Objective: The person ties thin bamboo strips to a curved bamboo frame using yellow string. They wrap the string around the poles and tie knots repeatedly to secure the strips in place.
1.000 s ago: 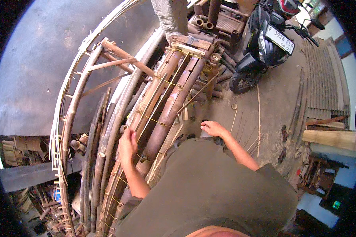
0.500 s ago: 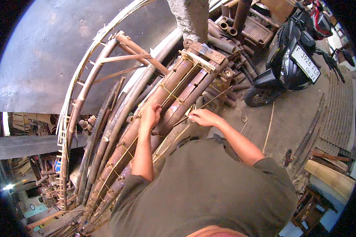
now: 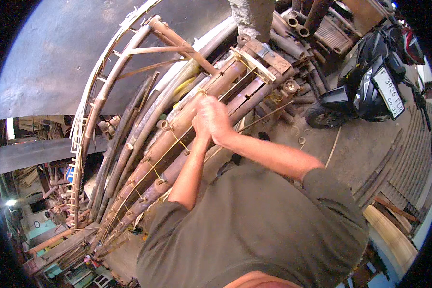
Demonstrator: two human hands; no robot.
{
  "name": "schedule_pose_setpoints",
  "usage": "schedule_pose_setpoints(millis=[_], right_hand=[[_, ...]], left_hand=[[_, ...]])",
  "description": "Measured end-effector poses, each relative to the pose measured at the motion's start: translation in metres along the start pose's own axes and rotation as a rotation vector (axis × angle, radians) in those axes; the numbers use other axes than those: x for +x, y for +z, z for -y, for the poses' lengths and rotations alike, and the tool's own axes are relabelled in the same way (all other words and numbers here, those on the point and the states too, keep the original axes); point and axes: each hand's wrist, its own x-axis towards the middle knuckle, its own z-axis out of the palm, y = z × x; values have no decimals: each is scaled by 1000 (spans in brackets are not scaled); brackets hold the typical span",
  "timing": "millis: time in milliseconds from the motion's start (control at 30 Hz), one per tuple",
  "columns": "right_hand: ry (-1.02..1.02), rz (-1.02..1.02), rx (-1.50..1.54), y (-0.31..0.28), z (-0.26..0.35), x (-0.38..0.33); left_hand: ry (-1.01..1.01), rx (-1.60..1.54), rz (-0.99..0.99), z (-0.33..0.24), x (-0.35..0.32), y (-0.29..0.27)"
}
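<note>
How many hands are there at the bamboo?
2: the left hand and the right hand, overlapping in view at the bamboo; the right one partly hides the left.

Two long brown bamboo poles [image 3: 170, 138] lie side by side, slanting from near left toward far right, yellow cords [image 3: 180, 142] spanning them.

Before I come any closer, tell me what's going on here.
A person's left hand and right hand are together over long bamboo poles tied with yellow cord. The right hand is blurred, and whatever the hands may grip is hidden. The poles slant away toward a concrete pillar, and a motorbike stands off to the right.
</note>
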Motion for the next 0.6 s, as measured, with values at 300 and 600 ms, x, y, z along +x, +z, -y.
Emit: schedule_pose_setpoints(millis=[300,600], right_hand=[[-79,964,-1304,-18,-47,173],[-424,1047,-1204,-140,-13,-23]], left_hand=[[202,-404,-140,14,0,-5],[217,-405,-206,13,-1,-5]])
